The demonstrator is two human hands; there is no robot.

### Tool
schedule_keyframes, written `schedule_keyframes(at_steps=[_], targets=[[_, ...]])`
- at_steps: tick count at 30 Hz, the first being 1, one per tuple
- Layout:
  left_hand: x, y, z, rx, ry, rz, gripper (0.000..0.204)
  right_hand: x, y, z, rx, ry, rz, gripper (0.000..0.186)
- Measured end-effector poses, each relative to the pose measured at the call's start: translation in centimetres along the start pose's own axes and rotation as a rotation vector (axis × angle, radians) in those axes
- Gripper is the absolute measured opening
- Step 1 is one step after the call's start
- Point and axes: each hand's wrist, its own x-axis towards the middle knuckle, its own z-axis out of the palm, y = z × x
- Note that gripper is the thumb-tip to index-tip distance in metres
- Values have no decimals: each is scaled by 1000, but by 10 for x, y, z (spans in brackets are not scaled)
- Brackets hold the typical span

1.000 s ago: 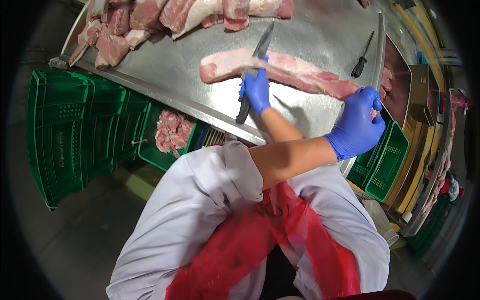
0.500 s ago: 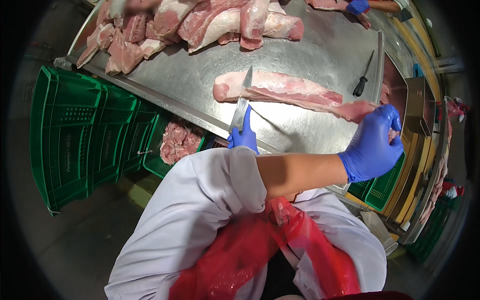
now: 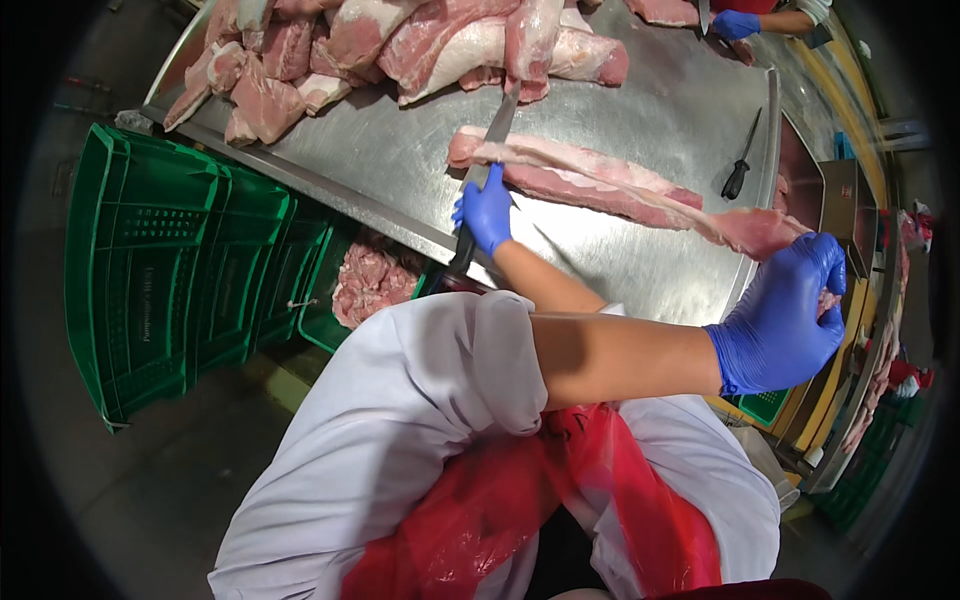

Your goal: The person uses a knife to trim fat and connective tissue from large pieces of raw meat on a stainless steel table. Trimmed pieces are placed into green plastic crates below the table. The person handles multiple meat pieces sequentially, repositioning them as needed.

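My arms cross, the left forearm over the right. Out at the right, my left hand (image 3: 780, 315), in a blue glove, is closed on the end of a long pale strip of meat (image 3: 755, 230). The strip stretches back along a long piece of pork (image 3: 590, 195) on the steel table (image 3: 640, 120). At the pork's left end, my right hand (image 3: 487, 212), also blue-gloved, is closed on a knife (image 3: 503, 118). The blade points away from me and passes beneath the strip's left part. The knife's dark handle shows below the hand.
A heap of pork pieces (image 3: 330, 50) covers the far left of the table. A black-handled pointed tool (image 3: 738, 172) lies at the right. Green crates (image 3: 190, 240) stand left, one holding meat trimmings (image 3: 370, 285). A co-worker's gloved hand (image 3: 737, 24) shows at far right.
My right hand and the knife have moved away from me, with the blade now under the strip. My left hand has shifted right, pulling the strip out across the pork.
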Motion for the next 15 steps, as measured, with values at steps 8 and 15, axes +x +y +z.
schedule_keyframes(at_steps=[8,15], targets=[[18,27,2,-6,3,149,20,-7,-8,23,177,-117,99,85],[69,27,64,-70,-122,284,19,4,6,3,180,16,40,82]])
